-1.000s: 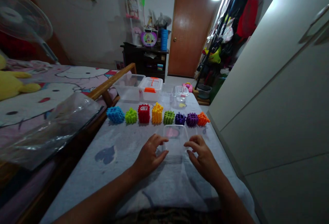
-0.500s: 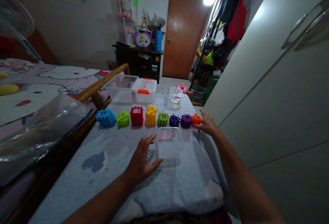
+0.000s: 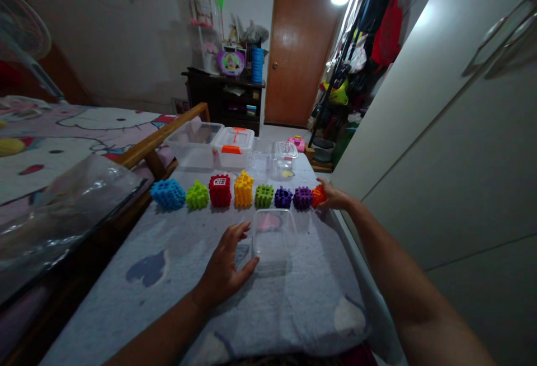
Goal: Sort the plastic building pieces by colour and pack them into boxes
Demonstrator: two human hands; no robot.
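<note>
My right hand point(image 3: 334, 195) has its fingers and thumb around an orange interlocking toy block point(image 3: 318, 196), partly hidden, at the right end of a row. Beside it in that row stand a purple block point(image 3: 302, 198), a dark violet one point(image 3: 283, 197), a green one point(image 3: 264, 196), a yellow one point(image 3: 243, 189), a red one point(image 3: 220, 191), a lime one point(image 3: 197, 195) and a blue one point(image 3: 168, 194). Nearer to me lies a clear plastic container point(image 3: 273, 245). Along its left side my left hand point(image 3: 229, 262) is open, thumb and fingers spread, with the thumb tip close to the wall.
Behind the blocks stand a large clear bin point(image 3: 195, 150), a lidded box with orange latches point(image 3: 233, 150) and a small lidded container point(image 3: 286, 153). A wooden rail point(image 3: 168, 136) borders the cloth-covered surface point(image 3: 176, 299) on the left; a white cabinet point(image 3: 453, 148) rises on the right.
My right hand has moved slightly in from the right and closed around the orange block. My left hand stays spread beside the clear container. The view has shifted a little.
</note>
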